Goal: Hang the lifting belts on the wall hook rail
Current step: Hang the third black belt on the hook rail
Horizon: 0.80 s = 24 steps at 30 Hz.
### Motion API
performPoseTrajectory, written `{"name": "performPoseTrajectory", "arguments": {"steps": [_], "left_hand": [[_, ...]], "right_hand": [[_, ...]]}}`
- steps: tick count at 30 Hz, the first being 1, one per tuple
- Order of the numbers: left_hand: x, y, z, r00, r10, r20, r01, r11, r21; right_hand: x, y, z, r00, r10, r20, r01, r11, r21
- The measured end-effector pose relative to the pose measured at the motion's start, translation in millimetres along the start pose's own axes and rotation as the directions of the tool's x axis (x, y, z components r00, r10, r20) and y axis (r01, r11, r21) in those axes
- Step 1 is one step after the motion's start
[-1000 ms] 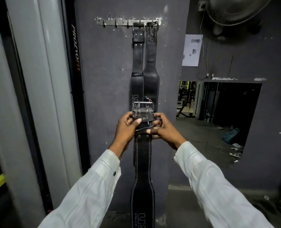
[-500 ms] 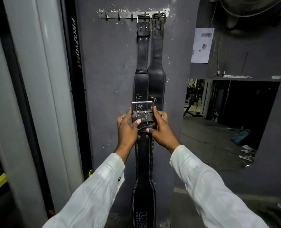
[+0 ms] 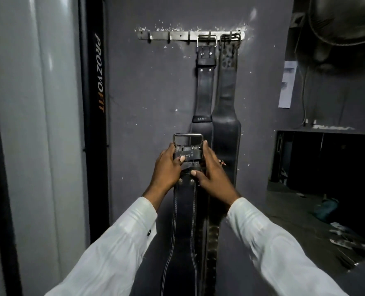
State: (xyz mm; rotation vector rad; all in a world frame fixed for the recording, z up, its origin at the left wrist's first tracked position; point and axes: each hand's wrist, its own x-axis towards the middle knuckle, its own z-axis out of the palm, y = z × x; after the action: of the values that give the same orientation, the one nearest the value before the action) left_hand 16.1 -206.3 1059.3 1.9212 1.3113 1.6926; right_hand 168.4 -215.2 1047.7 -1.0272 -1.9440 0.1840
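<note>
A dark grey wall [image 3: 151,103] fills the view ahead of us, with a pale column [image 3: 38,124] at nine o'clock and a dark opening [image 3: 326,167] into another room at three o'clock. Just right of the column stands a black post [image 3: 96,103] with lettering running down it. A fan [image 3: 344,18] sits high at one o'clock. From the centre down to six o'clock runs the belt we hold [image 3: 184,221], black with pale stitching, its lower end leaving the view at the bottom edge; it is in front of the wall and not yet on a hook. Just beside it, toward one o'clock, two hung belts, the left one [image 3: 203,92] and the right one [image 3: 227,99], drop side by side from the right end of the hook rail [image 3: 177,35] at twelve o'clock. Our left hand [image 3: 166,169] and right hand [image 3: 213,174] both grip the top of the held belt, fingers curled round its edges and thumbs pressed across its front. Its metal buckle [image 3: 188,138] stands upright just above our fingers, well below the rail. A sheet of paper [image 3: 286,86] is on the wall at two o'clock.
</note>
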Motion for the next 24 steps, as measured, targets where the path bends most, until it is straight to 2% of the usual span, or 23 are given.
{"name": "performPoseTrajectory", "arguments": {"steps": [5,12,17,20,24], "left_hand": [[91.4,-16.0,-10.2,0.997,0.073,-0.002,-0.073,0.997,0.021],[223.3,-22.5,-11.2,0.967,0.23,-0.107,-0.218,0.969,0.114],[295.8,-3.7,-13.8,0.907,0.359,-0.219,-0.352,0.933,0.07],[346.1,14.6,-14.0,0.889,0.399,-0.223,-0.4,0.916,0.045],[412.9,40.2,-16.7,0.856,0.464,-0.228,-0.461,0.885,0.068]], "right_hand": [[86.1,9.5,17.5,0.992,-0.074,-0.1,0.066,0.994,-0.082],[220.8,12.2,-12.9,0.998,-0.061,-0.029,0.056,0.987,-0.151],[302.3,10.1,-42.7,0.992,-0.099,-0.076,0.085,0.982,-0.171],[350.1,7.4,-66.1,0.985,-0.12,-0.121,0.091,0.971,-0.22],[404.1,-3.6,-92.9,0.97,-0.147,-0.195,0.11,0.975,-0.191]]}}
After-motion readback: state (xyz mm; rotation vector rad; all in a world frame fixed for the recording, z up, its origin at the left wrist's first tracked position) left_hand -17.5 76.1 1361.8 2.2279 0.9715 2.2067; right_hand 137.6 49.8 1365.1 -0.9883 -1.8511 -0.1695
